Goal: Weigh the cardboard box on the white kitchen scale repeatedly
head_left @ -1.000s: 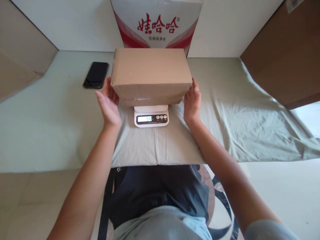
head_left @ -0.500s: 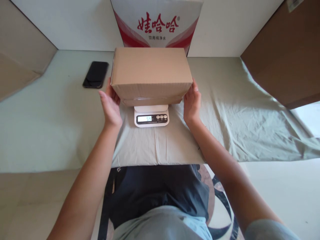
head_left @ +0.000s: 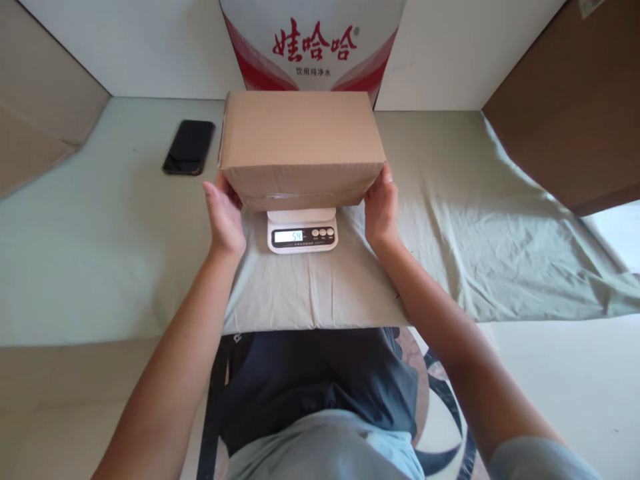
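A closed brown cardboard box [head_left: 303, 130] sits over a small white digital kitchen scale [head_left: 302, 247], covering most of its platform. The scale's lit display appears to read 54. At the box's left side is my left hand [head_left: 226, 217], its thumb raised away from the cardboard and its fingers curled behind the lower corner, partly hidden. My right hand [head_left: 381, 210] presses against the opposite side, with fingertips near the top right corner. Both hands hold the box between them.
A black smartphone [head_left: 189, 147] lies left of the box on the pale green cloth [head_left: 100, 253]. Behind stands a white and red carton [head_left: 315, 47] with Chinese lettering. Large brown cardboard panels rise at the left [head_left: 45, 93] and right [head_left: 570, 113].
My hands have drawn slightly inward against the box's sides. The box stays over the scale, and the display still shows the same figure.
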`<state>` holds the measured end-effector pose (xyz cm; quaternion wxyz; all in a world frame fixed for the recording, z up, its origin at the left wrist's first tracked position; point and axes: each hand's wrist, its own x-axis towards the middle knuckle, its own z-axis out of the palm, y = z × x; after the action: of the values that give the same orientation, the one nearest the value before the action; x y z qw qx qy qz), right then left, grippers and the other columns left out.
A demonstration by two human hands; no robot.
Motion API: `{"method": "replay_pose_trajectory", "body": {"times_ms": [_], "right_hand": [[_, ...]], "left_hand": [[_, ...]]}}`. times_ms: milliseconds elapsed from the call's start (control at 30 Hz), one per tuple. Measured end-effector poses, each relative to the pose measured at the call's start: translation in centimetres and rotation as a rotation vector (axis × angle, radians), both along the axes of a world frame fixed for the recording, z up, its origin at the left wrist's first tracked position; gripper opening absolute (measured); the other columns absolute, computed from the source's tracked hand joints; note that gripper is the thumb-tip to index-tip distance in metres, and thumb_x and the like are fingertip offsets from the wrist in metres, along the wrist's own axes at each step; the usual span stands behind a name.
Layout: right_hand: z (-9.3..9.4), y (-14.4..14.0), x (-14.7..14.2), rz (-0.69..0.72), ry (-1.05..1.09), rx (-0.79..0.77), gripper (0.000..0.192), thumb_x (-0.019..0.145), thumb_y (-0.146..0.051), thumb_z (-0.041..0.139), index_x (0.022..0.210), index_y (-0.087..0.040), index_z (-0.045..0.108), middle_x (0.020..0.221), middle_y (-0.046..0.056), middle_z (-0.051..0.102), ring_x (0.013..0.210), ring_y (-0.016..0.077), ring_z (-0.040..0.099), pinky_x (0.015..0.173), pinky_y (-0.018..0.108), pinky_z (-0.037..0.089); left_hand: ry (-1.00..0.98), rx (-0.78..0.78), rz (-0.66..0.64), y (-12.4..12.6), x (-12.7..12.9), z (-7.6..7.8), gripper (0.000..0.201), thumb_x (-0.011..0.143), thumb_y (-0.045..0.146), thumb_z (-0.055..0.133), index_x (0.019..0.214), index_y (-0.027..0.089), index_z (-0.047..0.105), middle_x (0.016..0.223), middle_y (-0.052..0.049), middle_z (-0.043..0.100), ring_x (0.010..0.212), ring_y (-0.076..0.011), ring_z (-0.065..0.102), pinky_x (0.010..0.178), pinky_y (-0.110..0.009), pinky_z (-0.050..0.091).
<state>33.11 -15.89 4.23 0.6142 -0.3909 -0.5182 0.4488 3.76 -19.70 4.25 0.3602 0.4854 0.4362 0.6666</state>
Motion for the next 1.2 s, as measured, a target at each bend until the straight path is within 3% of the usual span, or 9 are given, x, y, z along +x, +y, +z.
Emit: {"method": "replay_pose_trajectory", "body": {"times_ms": [333, 467, 833, 933, 1067, 1200], "right_hand": [[1.4, -0.7, -0.4, 0.046, -0.026, 0.086, 0.089, 0.090, -0.100, 0.053, 0.158, -0.044, 0.067, 0.171, -0.004, 0.068, 0.180, 0.0316, 0.043, 0.152, 0.053, 0.036], [1.8, -1.3, -0.7, 0.069, -0.057, 0.078, 0.084, 0.092, -0.099, 0.053, 0.154, -0.045, 0.071, 0.165, -0.004, 0.073, 0.180, 0.0313, 0.041, 0.154, 0.049, 0.030], [2.4, -2.6, -1.3, 0.080, -0.062, 0.077, 0.079, 0.096, -0.095, 0.051, 0.158, -0.049, 0.067, 0.169, -0.007, 0.069, 0.185, 0.0302, 0.032, 0.157, 0.052, 0.025], [3.4, -3.3, -1.4, 0.088, -0.048, 0.103, 0.077, 0.097, -0.092, 0.051, 0.158, -0.048, 0.067, 0.170, -0.006, 0.068, 0.184, 0.0316, 0.035, 0.156, 0.051, 0.027], [5.9, -3.7, -1.2, 0.081, -0.103, 0.120, 0.072, 0.101, -0.090, 0.046, 0.156, -0.049, 0.067, 0.166, -0.008, 0.070, 0.183, 0.0313, 0.036, 0.154, 0.047, 0.030], [7.5, -1.1, -0.7, 0.063, -0.124, 0.220, 0.073, 0.102, -0.094, 0.039, 0.150, -0.048, 0.069, 0.161, -0.008, 0.070, 0.182, 0.0347, 0.037, 0.156, 0.051, 0.028]], "left_hand": [[0.004, -0.008, 0.011, -0.5, 0.7, 0.7, 0.105, 0.085, 0.115, 0.029, 0.138, 0.038, 0.077, 0.167, -0.007, 0.071, 0.180, -0.0363, 0.036, 0.148, -0.057, 0.038], [-0.013, -0.013, -0.025, -0.6, 1.1, 1.0, 0.097, 0.086, 0.112, 0.040, 0.136, 0.039, 0.078, 0.162, -0.006, 0.074, 0.182, -0.0327, 0.031, 0.148, -0.055, 0.037], [-0.032, 0.023, -0.006, -1.0, 2.2, 2.1, 0.099, 0.081, 0.113, 0.045, 0.143, 0.044, 0.078, 0.159, -0.006, 0.074, 0.177, -0.0367, 0.041, 0.144, -0.056, 0.041], [-0.041, 0.024, -0.023, -1.2, 2.3, 3.0, 0.103, 0.083, 0.114, 0.044, 0.148, 0.040, 0.075, 0.164, -0.008, 0.071, 0.175, -0.0379, 0.044, 0.145, -0.058, 0.039], [0.009, 0.072, -0.074, -1.0, 1.5, 5.2, 0.108, 0.082, 0.117, 0.037, 0.139, 0.035, 0.079, 0.161, -0.009, 0.072, 0.173, -0.0406, 0.046, 0.148, -0.060, 0.032], [0.081, 0.095, -0.166, 1.1, 0.2, 7.5, 0.114, 0.083, 0.119, 0.030, 0.136, 0.030, 0.077, 0.159, -0.010, 0.072, 0.179, -0.0380, 0.035, 0.150, -0.061, 0.025]]}}
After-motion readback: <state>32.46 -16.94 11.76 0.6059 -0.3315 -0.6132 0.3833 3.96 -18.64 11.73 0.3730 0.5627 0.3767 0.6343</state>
